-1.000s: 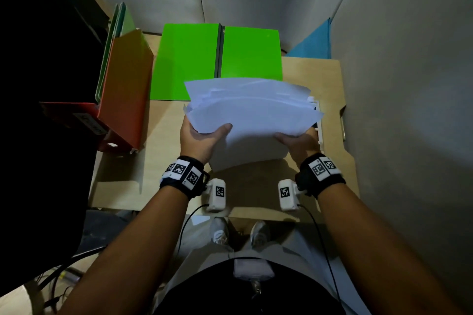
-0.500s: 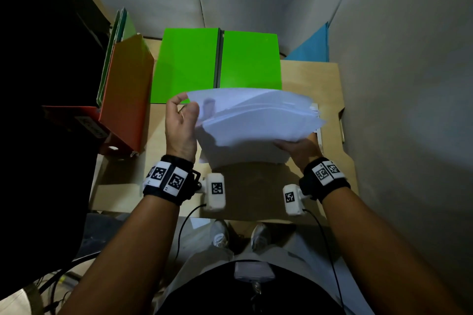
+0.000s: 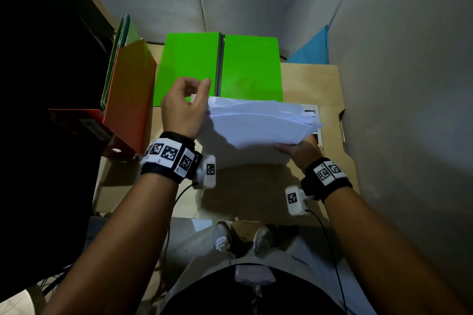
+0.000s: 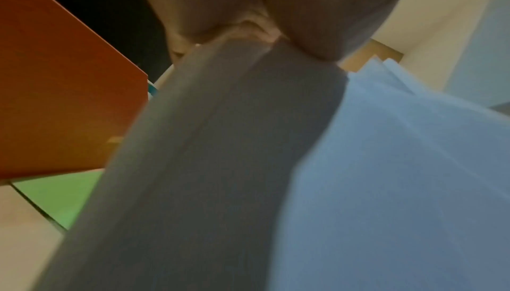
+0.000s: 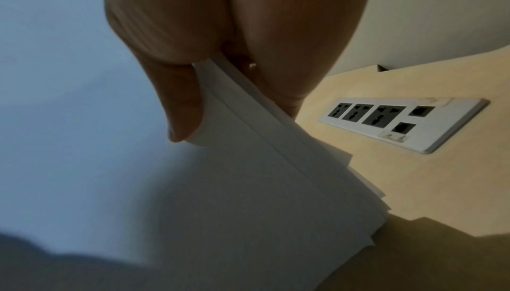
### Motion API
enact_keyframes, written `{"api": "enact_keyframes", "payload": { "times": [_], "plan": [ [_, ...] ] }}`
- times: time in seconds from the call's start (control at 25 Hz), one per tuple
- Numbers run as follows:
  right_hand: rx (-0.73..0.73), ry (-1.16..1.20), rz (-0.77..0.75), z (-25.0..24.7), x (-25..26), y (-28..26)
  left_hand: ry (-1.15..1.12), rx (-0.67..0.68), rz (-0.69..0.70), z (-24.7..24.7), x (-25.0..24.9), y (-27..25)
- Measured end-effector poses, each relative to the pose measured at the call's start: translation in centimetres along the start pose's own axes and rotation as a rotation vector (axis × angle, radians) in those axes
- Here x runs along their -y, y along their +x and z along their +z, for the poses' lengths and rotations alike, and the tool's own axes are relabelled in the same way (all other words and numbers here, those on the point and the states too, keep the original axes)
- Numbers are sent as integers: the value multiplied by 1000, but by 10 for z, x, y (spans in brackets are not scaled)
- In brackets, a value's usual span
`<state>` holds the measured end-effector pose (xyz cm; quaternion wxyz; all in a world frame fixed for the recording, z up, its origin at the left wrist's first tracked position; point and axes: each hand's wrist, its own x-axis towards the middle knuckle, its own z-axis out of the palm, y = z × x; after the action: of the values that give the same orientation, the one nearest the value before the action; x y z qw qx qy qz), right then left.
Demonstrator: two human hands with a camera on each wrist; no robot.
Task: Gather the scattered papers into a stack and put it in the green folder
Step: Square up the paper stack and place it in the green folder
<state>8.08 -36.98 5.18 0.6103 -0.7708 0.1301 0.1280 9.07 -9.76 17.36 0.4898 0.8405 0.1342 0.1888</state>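
Observation:
The white paper stack (image 3: 261, 123) hangs above the desk, loosely squared, with sheet corners fanned at its right end. My left hand (image 3: 197, 89) has its fingers curled at the stack's far left corner, and a bit of paper shows inside the grip. In the left wrist view the stack (image 4: 220, 143) runs into my left hand (image 4: 265, 27). My right hand (image 3: 294, 148) holds the near right corner. In the right wrist view my right hand (image 5: 231, 108) pinches the stack (image 5: 248, 186), thumb on top. The green folder (image 3: 250, 69) lies open just beyond the stack.
An orange file box (image 3: 128, 100) with upright green folders (image 3: 122, 41) stands at the left. A socket panel (image 5: 400, 121) is set into the wooden desk (image 3: 307, 84) at the right. A blue sheet (image 3: 312, 51) leans at the back right. Grey partition walls close in behind and to the right.
My left hand has left the stack's near edge and moved round its left side to the far left corner. My right hand has kept its hold on the near right corner.

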Motion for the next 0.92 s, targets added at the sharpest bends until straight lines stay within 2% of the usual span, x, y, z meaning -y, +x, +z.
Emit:
{"api": "enact_keyframes", "payload": {
  "times": [0.08,0.12,0.24,0.36,0.52,0.68,0.84,0.92],
  "plan": [
    [8,9,12,1,-1,1,61,-56,72,-7,0,-6],
    [11,24,4,1,-1,2,79,-55,169,-11,-3,-11],
    [20,56,-10,0,1,2,120,131,542,-20,-16,-23],
    [25,62,-16,0,2,3,140,222,608,-23,-17,-22],
    [26,46,21,1,-1,6,106,249,528,-28,-10,-15],
    [26,14,29,1,-3,5,-80,259,263,-33,-3,-15],
    [21,14,-3,0,1,1,-131,224,89,-36,13,-13],
    [24,3,1,0,2,0,-390,200,-110,-30,23,-15]
  ]
}}
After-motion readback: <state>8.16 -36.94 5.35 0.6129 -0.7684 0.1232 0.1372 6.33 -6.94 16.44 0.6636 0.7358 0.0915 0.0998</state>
